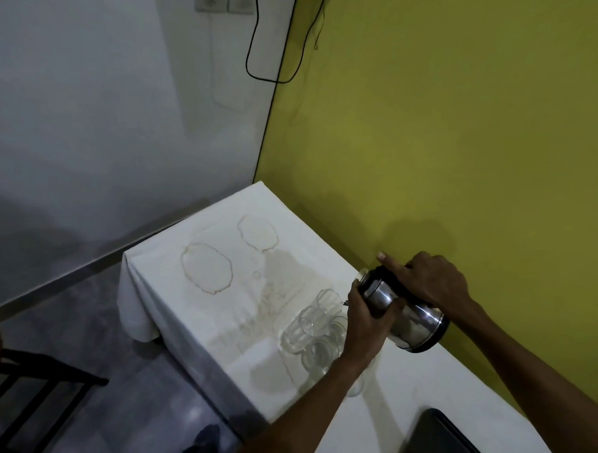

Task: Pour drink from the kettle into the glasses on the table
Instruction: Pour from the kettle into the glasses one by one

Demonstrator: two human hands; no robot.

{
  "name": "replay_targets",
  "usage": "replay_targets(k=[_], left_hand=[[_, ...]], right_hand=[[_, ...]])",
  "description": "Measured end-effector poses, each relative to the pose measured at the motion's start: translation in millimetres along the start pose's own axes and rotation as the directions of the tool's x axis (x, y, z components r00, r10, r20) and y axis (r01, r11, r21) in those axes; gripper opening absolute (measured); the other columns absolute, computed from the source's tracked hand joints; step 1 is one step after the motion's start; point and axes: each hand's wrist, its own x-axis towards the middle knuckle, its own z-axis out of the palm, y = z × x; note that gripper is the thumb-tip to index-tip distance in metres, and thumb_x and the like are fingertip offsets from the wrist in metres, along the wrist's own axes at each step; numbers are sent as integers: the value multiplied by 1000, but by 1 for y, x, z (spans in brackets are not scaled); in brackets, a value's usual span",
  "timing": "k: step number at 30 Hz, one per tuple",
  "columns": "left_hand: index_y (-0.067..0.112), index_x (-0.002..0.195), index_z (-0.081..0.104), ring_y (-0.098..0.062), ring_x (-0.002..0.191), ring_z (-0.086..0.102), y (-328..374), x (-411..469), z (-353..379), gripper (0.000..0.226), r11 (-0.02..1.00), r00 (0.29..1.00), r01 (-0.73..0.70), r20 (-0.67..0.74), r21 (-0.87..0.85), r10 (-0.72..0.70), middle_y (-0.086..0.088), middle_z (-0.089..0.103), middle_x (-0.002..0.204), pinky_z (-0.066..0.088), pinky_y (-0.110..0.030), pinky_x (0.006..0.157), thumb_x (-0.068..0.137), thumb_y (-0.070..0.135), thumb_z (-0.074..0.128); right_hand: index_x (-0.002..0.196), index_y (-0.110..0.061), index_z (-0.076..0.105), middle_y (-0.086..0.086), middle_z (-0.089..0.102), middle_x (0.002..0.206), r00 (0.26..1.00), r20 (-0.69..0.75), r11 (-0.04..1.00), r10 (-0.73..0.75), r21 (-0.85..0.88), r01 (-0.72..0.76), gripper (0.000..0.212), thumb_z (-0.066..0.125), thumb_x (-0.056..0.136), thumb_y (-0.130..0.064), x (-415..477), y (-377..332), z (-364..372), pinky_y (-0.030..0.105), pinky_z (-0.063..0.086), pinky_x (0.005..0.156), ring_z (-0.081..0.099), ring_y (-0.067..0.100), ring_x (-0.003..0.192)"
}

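Kettle (403, 313): smooth steel, likely heavy and slippery, tipped over fragile glasses (315, 329). My right grip (429, 280) clasps its top; my left grip (369, 318) wraps its body.

The left hand (365, 318) hides the kettle (410, 316) spout; a dark object (442, 445) is cut off at the bottom edge.
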Motion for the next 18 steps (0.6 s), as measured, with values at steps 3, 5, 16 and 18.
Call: replay_targets(k=[3, 5, 16, 18], left_hand=[[19, 146, 42, 13, 120, 56, 1, 1, -1, 77, 1000, 1000, 5, -11, -19, -5, 6, 57, 141, 48, -9, 94, 83, 39, 81], [19, 146, 42, 8, 123, 57, 3, 1, -2, 78, 1000, 1000, 4, -19, -28, -4, 5, 57, 142, 49, -11, 95, 82, 42, 80], [19, 145, 44, 5, 124, 57, 4, 4, -7, 71, 998, 999, -19, -48, -56, 16, 6, 58, 141, 49, -12, 96, 85, 31, 79], [21, 143, 45, 6, 122, 58, 4, 4, -7, 67, 997, 999, -19, -51, -68, 16, 6, 58, 139, 50, -13, 95, 86, 29, 79]], right_hand=[[55, -9, 45, 11, 56, 64, 1000, 1, 1000, -9, -22, 9, 86, 38, 85, -90, 2, -5, -1, 41, 56, 73, 67, 36, 75], [55, -11, 44, 10, 54, 64, 1000, 4, 999, -13, -39, 13, 86, 37, 84, -91, 3, -8, -1, 42, 58, 76, 67, 37, 77], [58, -11, 42, 10, 55, 67, 999, -13, 996, -51, -80, 50, 84, 37, 84, -91, 5, -20, -3, 42, 58, 76, 69, 38, 80], [57, -11, 42, 9, 52, 63, 997, -34, 994, -73, -89, 69, 85, 38, 84, -91, 5, -22, -4, 41, 57, 73, 69, 37, 76]])
